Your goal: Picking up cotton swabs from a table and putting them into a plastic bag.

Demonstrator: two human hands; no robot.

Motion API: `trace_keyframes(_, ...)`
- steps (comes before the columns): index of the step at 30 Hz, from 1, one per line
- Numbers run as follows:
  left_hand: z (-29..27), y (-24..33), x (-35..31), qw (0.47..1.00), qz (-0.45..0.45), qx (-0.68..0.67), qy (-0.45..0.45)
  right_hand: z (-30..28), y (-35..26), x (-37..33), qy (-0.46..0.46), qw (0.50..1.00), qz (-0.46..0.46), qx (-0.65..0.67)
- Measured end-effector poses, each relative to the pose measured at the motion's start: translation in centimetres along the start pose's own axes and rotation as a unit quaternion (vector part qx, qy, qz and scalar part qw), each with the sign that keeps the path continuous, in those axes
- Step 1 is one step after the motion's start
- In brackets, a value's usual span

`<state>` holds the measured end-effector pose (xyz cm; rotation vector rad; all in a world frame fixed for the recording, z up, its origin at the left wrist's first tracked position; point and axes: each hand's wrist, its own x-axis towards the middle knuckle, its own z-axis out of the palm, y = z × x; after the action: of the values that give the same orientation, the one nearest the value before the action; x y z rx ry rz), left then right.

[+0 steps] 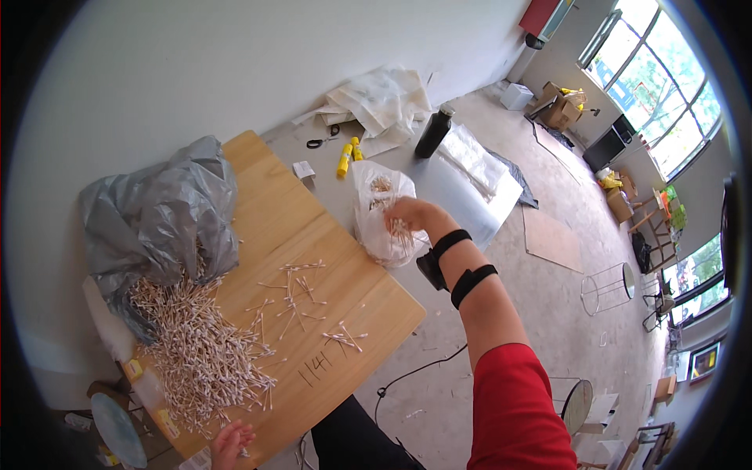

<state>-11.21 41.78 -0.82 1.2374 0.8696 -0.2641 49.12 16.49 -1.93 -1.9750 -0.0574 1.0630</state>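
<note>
A large heap of cotton swabs (205,356) spills from a grey plastic bag (160,207) onto the wooden table (345,270). My right hand (413,215) reaches out to the mouth of a translucent white plastic bag (368,227), its fingers closed on a bunch of cotton swabs (401,229). Some swabs show inside that bag. By the near edge of the heap, my left hand (232,443) rests low at the table edge, fingers loosely spread; a small white tip shows beside it. Two small groups of loose swabs (294,294) lie mid-table.
Beyond the wooden table, a grey surface holds a dark bottle (435,131), yellow tubes (345,160), black scissors (322,142), a small white box (303,171) and clear plastic packs (474,160). A black cable (423,366) crosses the floor; a round stool (577,406) stands right.
</note>
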Motion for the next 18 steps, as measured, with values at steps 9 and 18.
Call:
trace_keyframes(9, 1.1, -2.4, 2.1, 1.000, 0.013, 0.005, 0.018, -5.5, 2.1, 11.6, 0.406, 0.895, -0.174, -0.058)
trace_keyframes(18, 1.0, -4.0, 0.0, 0.993, -0.031, -0.076, 0.088, -2.3, -4.9, 0.1, 0.091, 0.977, -0.151, 0.116)
